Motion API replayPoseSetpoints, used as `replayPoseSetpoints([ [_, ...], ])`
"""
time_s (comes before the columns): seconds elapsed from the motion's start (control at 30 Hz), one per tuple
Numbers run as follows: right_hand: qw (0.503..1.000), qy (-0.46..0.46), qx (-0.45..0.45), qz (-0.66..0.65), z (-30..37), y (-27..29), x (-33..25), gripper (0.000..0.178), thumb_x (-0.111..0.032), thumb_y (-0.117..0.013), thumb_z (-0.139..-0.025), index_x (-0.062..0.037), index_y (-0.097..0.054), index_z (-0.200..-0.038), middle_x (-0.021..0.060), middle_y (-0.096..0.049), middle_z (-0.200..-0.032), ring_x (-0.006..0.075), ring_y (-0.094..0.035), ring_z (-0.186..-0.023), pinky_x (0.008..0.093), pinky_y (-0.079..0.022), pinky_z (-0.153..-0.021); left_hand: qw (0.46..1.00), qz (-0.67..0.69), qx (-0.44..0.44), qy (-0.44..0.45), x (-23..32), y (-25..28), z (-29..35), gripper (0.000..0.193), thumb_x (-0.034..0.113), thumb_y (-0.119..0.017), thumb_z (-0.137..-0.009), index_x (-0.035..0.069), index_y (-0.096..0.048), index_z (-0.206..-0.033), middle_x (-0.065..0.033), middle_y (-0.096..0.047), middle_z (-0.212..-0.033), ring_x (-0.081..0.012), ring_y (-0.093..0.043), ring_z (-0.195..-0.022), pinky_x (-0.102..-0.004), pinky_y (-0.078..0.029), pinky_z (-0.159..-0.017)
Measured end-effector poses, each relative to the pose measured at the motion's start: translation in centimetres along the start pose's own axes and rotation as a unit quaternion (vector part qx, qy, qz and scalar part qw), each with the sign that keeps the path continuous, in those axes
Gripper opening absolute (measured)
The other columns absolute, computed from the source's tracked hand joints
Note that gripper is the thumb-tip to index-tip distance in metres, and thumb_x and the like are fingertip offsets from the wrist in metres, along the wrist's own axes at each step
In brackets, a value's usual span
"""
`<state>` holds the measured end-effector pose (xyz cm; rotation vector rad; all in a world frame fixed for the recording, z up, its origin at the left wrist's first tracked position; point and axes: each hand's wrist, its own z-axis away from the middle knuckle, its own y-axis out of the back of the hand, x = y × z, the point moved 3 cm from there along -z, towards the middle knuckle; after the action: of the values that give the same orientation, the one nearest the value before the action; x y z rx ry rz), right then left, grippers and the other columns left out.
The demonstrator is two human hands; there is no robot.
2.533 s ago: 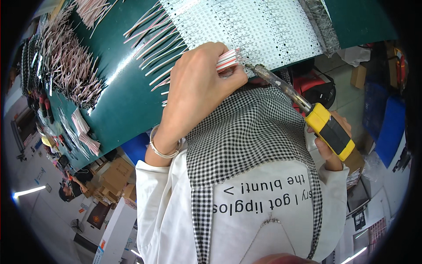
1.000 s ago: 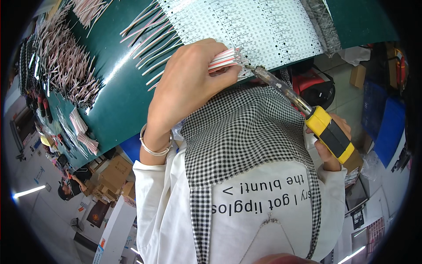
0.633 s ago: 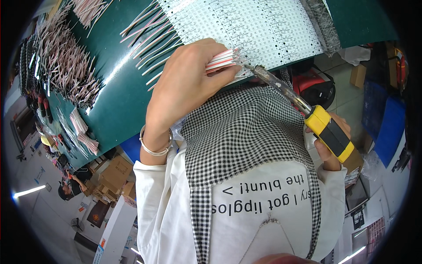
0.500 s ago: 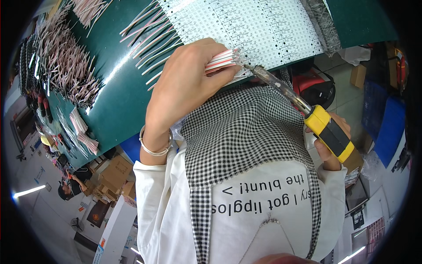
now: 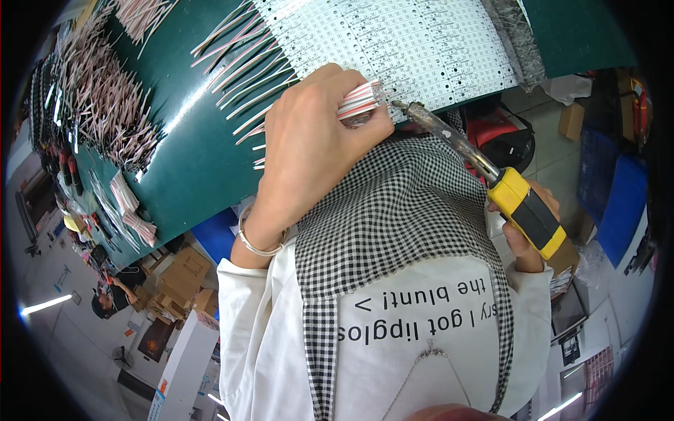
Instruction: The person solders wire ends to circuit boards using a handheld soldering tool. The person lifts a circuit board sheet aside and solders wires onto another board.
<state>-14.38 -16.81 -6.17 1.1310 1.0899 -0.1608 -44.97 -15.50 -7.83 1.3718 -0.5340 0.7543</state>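
Observation:
My left hand (image 5: 305, 140) is closed round a bundle of thin red-and-white wires (image 5: 357, 102), its thumb on the near side. The bundle's tips point right, over the near edge of a white circuit board panel (image 5: 435, 52) printed with rows of small pads. In my right hand (image 5: 518, 242) is a soldering iron (image 5: 528, 210) with a yellow and black handle. Its tip is beside the wire ends at the panel's edge; whether it touches is too small to tell. Several wires (image 5: 246, 77) stick out from the panel's left side.
A green tabletop (image 5: 189, 189) lies under the panel. A big heap of loose wires (image 5: 105, 91) covers its left part, near small tied bundles (image 5: 125, 193). Crumpled clear wrap (image 5: 516, 42) lines the panel's right edge. Cardboard boxes (image 5: 184, 274) and another person (image 5: 112, 298) are at the lower left.
My left hand has shifted a little right and toward me, its thumb lower, uncovering some wire ends by the wrist. The soldering iron has barely moved.

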Motion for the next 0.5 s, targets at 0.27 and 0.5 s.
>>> replayPoseSetpoints([
  [0.27, 0.999, 0.002, 0.011, -0.044, 0.07, -0.18, 0.3, 0.045, -0.027, -0.078, -0.065, 0.0048, -0.066, -0.094, 0.0171, -0.068, -0.085, 0.0311, -0.069, -0.071, 0.0347, -0.054, -0.064, 0.999, 0.014, 0.031, -0.013, 0.16, -0.38, 0.31, 0.017, 0.014, -0.073, -0.073, -0.001, -0.066, -0.077, -0.0068, -0.062, -0.066, -0.0127, -0.053, -0.054, -0.0257, -0.042, -0.053],
  [0.5, 0.999, -0.008, 0.031, -0.033, 0.57, 0.03, 0.17, 0.043, -0.031, -0.078, -0.068, 0.003, -0.066, -0.091, 0.0149, -0.068, -0.083, 0.03, -0.069, -0.071, 0.0345, -0.053, -0.066, 0.998, 0.064, -0.002, 0.022, 0.17, -0.57, 0.36, 0.017, 0.015, -0.072, -0.077, -0.001, -0.066, -0.078, -0.0016, -0.058, -0.059, -0.0043, -0.046, -0.051, -0.021, -0.037, -0.049],
])
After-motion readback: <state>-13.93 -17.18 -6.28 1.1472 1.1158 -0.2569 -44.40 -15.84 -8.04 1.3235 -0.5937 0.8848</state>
